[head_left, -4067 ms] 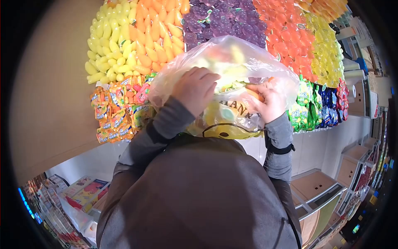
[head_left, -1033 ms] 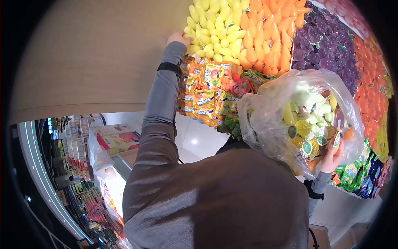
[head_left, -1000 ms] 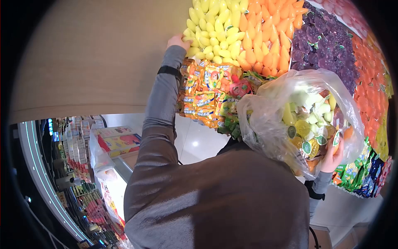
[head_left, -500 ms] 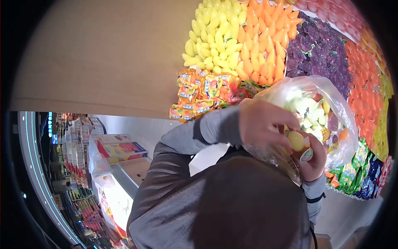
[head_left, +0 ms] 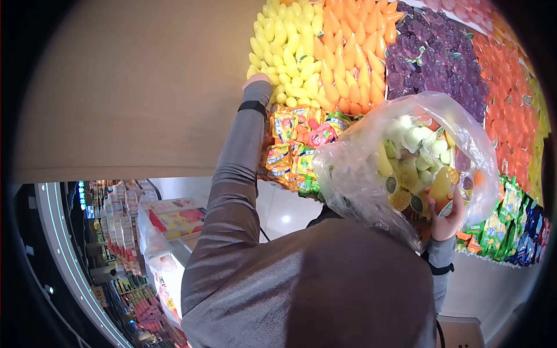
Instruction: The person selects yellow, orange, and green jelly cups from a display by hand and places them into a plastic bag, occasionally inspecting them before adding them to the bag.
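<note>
My left hand [head_left: 259, 80] is stretched out to the left edge of a pile of yellow fruit-shaped jelly cups [head_left: 290, 43]. Its fingers are mostly hidden behind the cuff, so their pose cannot be made out. My right hand [head_left: 447, 219] is closed around a yellow fruit-shaped jelly cup [head_left: 442, 184] with a small leaf label. That hand is at the mouth of a clear plastic bag [head_left: 354, 168], which stands open in front of me. Pale green jelly cups [head_left: 419, 139] and other yellow, orange and purple ones lie inside the bag.
Beyond the bag, orange carrot-shaped [head_left: 354, 52], purple [head_left: 432, 58] and red [head_left: 510, 110] jelly cups lie in rows. Orange snack packets [head_left: 284, 129] border the front, green packets [head_left: 502, 211] the right. A beige panel [head_left: 133, 81] fills the upper left; boxes [head_left: 177, 217] stand below it.
My left hand has left the bag and moved up and left to the yellow jelly cups. My right hand still holds a yellow jelly cup, now farther into the bag's mouth.
</note>
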A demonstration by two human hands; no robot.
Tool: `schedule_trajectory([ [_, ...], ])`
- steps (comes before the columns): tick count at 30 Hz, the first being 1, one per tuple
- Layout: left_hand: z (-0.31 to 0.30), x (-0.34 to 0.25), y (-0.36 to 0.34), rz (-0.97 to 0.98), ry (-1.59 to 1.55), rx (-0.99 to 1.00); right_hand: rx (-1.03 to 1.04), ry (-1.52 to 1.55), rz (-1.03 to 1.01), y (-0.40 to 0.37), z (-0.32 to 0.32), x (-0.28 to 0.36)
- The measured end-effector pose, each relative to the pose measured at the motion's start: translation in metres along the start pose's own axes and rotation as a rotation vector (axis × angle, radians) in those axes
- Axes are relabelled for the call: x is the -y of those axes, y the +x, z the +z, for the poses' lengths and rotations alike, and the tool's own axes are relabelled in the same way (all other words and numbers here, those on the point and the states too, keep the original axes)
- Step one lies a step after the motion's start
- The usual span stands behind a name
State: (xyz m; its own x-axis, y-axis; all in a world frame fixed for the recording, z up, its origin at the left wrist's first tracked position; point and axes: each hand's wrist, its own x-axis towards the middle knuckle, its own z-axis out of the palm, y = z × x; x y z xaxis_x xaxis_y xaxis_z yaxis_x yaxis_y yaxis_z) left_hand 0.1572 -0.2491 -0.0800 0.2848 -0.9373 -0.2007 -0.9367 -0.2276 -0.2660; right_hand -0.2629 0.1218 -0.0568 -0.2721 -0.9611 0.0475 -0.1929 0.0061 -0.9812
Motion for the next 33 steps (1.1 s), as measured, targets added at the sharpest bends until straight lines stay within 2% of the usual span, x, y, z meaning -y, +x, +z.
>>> schedule_trajectory([
  [3, 0.018, 0.005, 0.026, 0.025, -0.055, 0.073, 0.013, 0.084, -0.014, 0.002, -0.003, -0.007],
  [4, 0.036, 0.007, 0.045, -0.047, -0.098, 0.008, 0.029, 0.073, -0.023, 0.003, -0.005, -0.009],
  [7, 0.011, 0.003, 0.017, -0.150, -0.253, 0.023, 0.064, 0.055, -0.034, 0.003, -0.009, -0.010],
  [10, 0.034, 0.015, 0.047, 0.056, -0.120, -0.038, 0.074, 0.061, -0.022, 0.004, -0.013, -0.008],
  [13, 0.020, 0.009, 0.030, 0.028, -0.058, 0.003, 0.074, 0.076, -0.039, 0.006, -0.012, -0.006],
  [17, 0.002, 0.001, 0.008, -0.077, -0.121, 0.014, 0.059, 0.067, -0.049, 0.005, -0.011, -0.011],
  [21, -0.008, -0.003, -0.016, -0.075, -0.190, -0.119, 0.057, 0.108, -0.015, 0.007, -0.011, -0.006],
  [24, -0.007, 0.010, -0.010, -0.073, -0.232, -0.153, 0.081, 0.074, -0.069, 0.009, -0.013, -0.003],
  [27, -0.010, 0.029, 0.005, -0.114, -0.185, -0.158, 0.065, 0.115, -0.027, 0.008, -0.011, -0.006],
  [29, -0.020, 0.051, 0.014, -0.090, -0.292, -0.152, 0.060, 0.103, -0.024, 0.007, -0.011, -0.008],
  [33, -0.040, 0.050, -0.016, -0.053, -0.291, -0.234, 0.062, 0.111, -0.002, 0.006, -0.010, -0.010],
])
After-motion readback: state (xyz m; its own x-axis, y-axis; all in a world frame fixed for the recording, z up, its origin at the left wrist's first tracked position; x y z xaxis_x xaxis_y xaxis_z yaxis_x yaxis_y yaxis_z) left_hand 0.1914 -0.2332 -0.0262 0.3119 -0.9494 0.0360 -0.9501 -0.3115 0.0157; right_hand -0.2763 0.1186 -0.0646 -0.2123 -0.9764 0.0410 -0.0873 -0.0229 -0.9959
